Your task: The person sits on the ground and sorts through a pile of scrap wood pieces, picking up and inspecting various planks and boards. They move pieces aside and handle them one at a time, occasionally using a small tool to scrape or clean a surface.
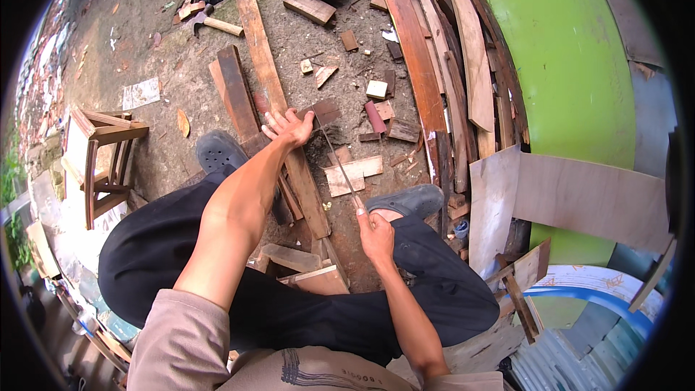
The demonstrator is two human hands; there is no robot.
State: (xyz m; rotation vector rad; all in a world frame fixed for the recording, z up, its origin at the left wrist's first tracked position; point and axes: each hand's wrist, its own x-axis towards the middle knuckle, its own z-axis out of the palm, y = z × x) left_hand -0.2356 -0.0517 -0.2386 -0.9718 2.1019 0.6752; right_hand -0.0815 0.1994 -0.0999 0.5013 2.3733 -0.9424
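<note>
Crossing dark board (328, 110) near its end: saw (336, 156), seen edge-on. Right hand (377, 236) closed round saw's handle, likely for stroke control. Left hand (292, 130) palm down on board beside blade, fingers spread, gripping nothing, seemingly weighting it steady. Plank (302, 181) runs under board, probably as support. Clogs (218, 150) either side, likely for balance. Hammer (221, 25) lies well apart, up-left.

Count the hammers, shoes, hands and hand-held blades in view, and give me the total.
Hammer: 1
Shoes: 2 (left shoe, right shoe)
Hands: 2 (left hand, right hand)
Blade: 1
Total: 6
</note>
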